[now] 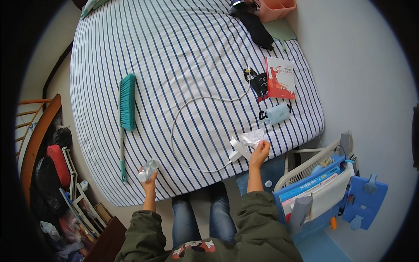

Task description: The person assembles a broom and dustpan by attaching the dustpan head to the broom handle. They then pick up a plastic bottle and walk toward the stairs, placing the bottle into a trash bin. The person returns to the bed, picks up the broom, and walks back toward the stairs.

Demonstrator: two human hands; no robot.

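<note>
My left hand (149, 180) is closed around a small clear bottle or jar (152, 165) with a whitish end, above the near edge of the bed. At the right, my right hand (260, 153) pinches a crumpled white tissue (253, 138). Close beside that hand lies a white plastic device (238, 149), partly hidden; a long white cable (173, 126) runs from it in a wide loop across the striped sheet (205, 131). A light blue soft pack (278, 114) rests just beyond the tissue.
A teal bed brush (128, 102) lies at the left. A red and white book (280, 78), a black cloth item (256, 30) and a pink basket (277, 8) are at the far right. A blue holder with books (312, 187) stands by the near right corner, against a chair (301, 168).
</note>
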